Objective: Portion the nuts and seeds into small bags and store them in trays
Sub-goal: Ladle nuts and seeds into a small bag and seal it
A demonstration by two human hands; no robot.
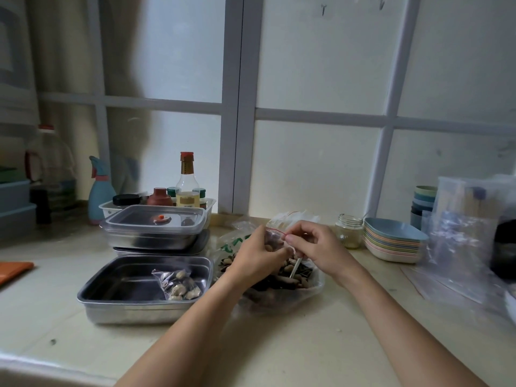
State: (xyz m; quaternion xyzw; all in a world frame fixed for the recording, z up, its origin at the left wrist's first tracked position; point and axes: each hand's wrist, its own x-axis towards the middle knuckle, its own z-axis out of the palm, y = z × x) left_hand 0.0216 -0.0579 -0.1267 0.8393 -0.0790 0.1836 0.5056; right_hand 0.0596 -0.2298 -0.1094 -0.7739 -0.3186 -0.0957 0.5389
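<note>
The pale counter (307, 344) stands under a frosted window (321, 163) with a grey frame. Both hands pinch the small bag (271, 238) at its red seal, the left hand (257, 256) and the right hand (315, 244) meeting above the big bag (282, 284) of nuts. Left of it, a steel tray (122, 277) holds one filled bag (180, 284). Bowls (391, 241) are stacked at the right.

Both forearms, coming in from 6 o'clock, are bare as far as they show. The left hand (258, 258) and right hand (315, 244) are bare
</note>
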